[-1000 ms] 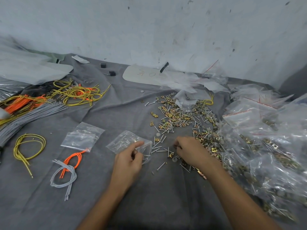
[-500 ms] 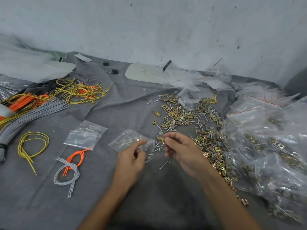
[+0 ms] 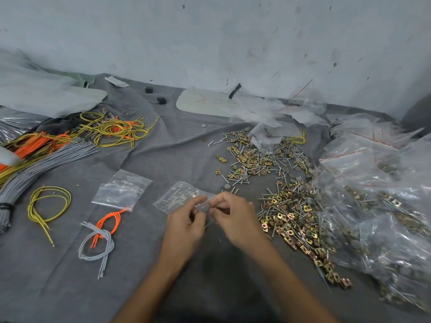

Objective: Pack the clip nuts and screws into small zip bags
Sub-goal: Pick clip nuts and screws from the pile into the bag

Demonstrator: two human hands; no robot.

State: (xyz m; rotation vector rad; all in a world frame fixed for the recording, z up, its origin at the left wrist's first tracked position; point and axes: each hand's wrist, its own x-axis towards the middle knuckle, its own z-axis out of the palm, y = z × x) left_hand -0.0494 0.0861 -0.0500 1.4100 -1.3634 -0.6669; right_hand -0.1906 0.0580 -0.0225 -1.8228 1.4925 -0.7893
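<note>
Right hand (image 3: pixel 235 217) now off the clip nuts and screws (image 3: pixel 289 213) at 3 o'clock. It and the left hand (image 3: pixel 186 226) pinch the zip bag (image 3: pixel 177 197) mouth; loading likely.

Grey cloth (image 3: pixel 175 148) | clip nuts and screws (image 3: pixel 289 206) heaped loose | left of heap: clear zip bag (image 3: pixel 121 188), grey wire bundle (image 3: pixel 46 160) | right of heap: filled bags (image 3: pixel 384 229)

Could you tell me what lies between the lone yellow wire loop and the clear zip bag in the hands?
In the head view, a second clear plastic zip bag lies flat on the grey cloth.
</note>
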